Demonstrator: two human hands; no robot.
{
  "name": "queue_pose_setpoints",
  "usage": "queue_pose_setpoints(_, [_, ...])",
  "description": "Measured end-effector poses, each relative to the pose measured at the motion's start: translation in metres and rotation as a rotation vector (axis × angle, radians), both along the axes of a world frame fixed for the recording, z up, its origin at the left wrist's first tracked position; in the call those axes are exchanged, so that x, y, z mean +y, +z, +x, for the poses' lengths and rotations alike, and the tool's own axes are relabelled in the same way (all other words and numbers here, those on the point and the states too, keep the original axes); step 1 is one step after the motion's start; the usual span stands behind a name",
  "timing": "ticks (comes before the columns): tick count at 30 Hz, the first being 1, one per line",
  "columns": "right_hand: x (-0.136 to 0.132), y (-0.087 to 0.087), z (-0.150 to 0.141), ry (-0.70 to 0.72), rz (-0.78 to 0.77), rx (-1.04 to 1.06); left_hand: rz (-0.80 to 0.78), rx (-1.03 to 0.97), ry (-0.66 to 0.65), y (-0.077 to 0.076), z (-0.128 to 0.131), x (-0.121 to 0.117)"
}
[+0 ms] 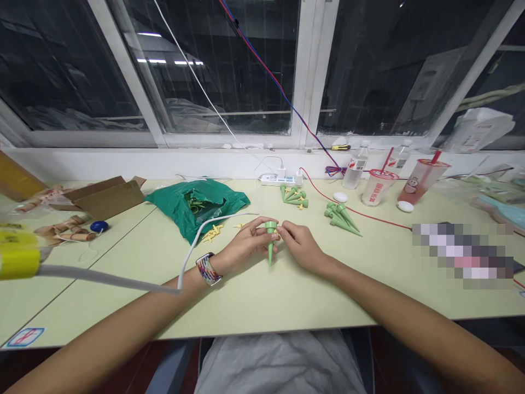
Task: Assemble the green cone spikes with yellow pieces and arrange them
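Observation:
My left hand (pixel 246 241) is closed around a green cone-shaped spike (pixel 270 243), held point down over the pale table (pixel 287 295). A patterned watch sits on that wrist. My right hand (pixel 301 243) pinches a small yellow piece (pixel 278 234) against the wide top of the spike. Loose yellow pieces (pixel 212 233) lie on the table just left of my hands, beside a green plastic bag (pixel 197 205). Two heaps of green spikes lie behind: one (pixel 296 198) with yellow parts, another (pixel 342 218) to the right.
A white cable (pixel 192 246) runs across my left arm. An open cardboard box (pixel 104 197), tape rolls and a blue cap are at the left. A power strip (pixel 279 179), bottle (pixel 356 171), two lidded cups (pixel 379 187) and a red wire stand by the window.

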State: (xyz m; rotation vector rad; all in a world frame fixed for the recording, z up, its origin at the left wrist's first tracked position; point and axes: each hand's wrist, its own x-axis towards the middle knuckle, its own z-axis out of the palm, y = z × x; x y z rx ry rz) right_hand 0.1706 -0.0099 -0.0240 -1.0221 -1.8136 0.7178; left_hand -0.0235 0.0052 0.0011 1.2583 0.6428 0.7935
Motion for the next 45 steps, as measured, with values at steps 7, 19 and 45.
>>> queue_pose_setpoints(7, [0.005, -0.001, 0.005, -0.029, 0.099, -0.125, -0.083, -0.045, 0.027, 0.000, -0.001, 0.004])
queue_pose_setpoints(19, [0.006, -0.001, 0.005, 0.047, 0.134, -0.208, -0.122, -0.051, 0.005, -0.004, -0.007, 0.011])
queue_pose_setpoints(45, [0.010, -0.002, -0.001, 0.075, -0.118, 0.116, -0.079, -0.077, 0.065, -0.003, 0.000, 0.006])
